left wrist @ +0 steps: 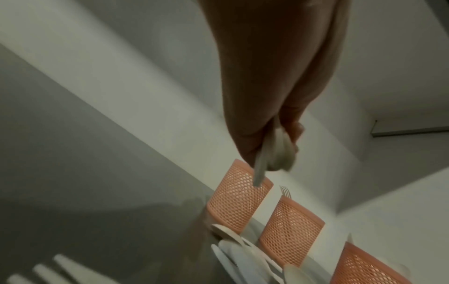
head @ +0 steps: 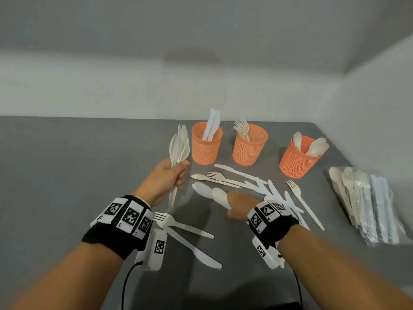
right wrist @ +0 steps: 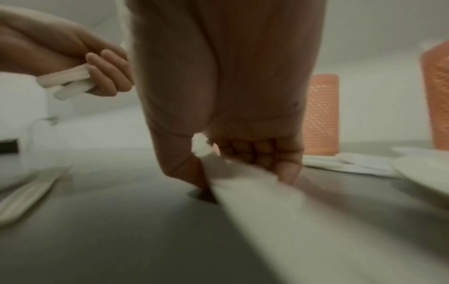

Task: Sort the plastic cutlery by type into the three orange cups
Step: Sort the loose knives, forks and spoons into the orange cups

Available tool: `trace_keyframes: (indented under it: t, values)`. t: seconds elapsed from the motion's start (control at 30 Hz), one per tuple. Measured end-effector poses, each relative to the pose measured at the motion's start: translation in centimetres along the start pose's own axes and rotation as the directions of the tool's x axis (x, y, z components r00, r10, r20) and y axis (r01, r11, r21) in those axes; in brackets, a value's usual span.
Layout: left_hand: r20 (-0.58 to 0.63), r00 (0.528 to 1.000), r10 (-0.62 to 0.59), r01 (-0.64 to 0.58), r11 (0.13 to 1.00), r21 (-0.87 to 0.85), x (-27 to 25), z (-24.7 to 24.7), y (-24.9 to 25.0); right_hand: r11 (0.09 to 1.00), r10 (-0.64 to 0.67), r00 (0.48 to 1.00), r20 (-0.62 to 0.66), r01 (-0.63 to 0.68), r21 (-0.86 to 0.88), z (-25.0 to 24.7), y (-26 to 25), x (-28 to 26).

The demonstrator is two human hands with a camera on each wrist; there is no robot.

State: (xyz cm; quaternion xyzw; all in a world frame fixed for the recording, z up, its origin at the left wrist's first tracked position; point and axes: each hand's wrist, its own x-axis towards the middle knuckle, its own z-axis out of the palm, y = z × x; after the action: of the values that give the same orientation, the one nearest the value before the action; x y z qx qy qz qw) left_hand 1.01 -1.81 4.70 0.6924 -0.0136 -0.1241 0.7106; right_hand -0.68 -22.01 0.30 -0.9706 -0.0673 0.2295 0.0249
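Grey table (head: 67,164) against white walls, three orange mesh cups near its far edge: knife cup (head: 206,145), fork cup (head: 249,144), spoon cup (head: 299,157). Left hand (head: 169,175) raised just left of the knife cup, fingers (right wrist: 109,73) curled tight round a bundle of spoons (head: 178,148), bowls up, handles poking out below the fist. Right hand (head: 240,205) low over the table, palm down, thumb and fingertips (right wrist: 286,169) pinched on a white spoon (head: 220,195) lying flat, bowl pointing left past the fingers. Loose cutlery (head: 237,179) scattered between hands and cups; fork (head: 178,223) and knife (head: 194,249) crossed beside the left wrist. Bagged cutlery (head: 368,202) at far right.
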Motion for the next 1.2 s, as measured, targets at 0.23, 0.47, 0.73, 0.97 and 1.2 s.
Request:
trace_keyframes:
  t: [0.23, 0.47, 0.73, 0.97, 1.2]
  values:
    - [-0.115, 0.993, -0.008, 0.004, 1.000, -0.031, -1.6, -0.2, -1.3, 0.997, 0.035, 0.999, 0.009, -0.035, 0.070, 0.2, -0.5, 0.3]
    - [-0.108, 0.993, 0.047, -0.046, 0.999, 0.004, -2.4, 1.4, -1.0, 0.662, -0.027, 0.954, -0.299, 0.242, 0.710, -3.0, -4.0, -0.6]
    - [-0.097, 0.993, -0.064, 0.034, 0.958, -0.284, -1.8, 2.8, -0.2, 0.483, -0.340, 0.834, -0.433, 0.551, 0.681, -4.2, -7.5, -2.4]
    - [-0.284, 0.949, -0.138, 0.045, 0.950, -0.310, -1.1, 1.1, -0.8, 0.869, -0.241, 0.948, -0.209, 0.307, 0.388, -1.7, -6.5, -2.3]
    - [-0.198, 0.973, -0.117, 0.077, 0.977, -0.198, -0.7, -1.0, -0.5, 0.961, -0.277, 0.960, -0.030, 0.277, -0.003, 2.7, -7.6, -3.3]
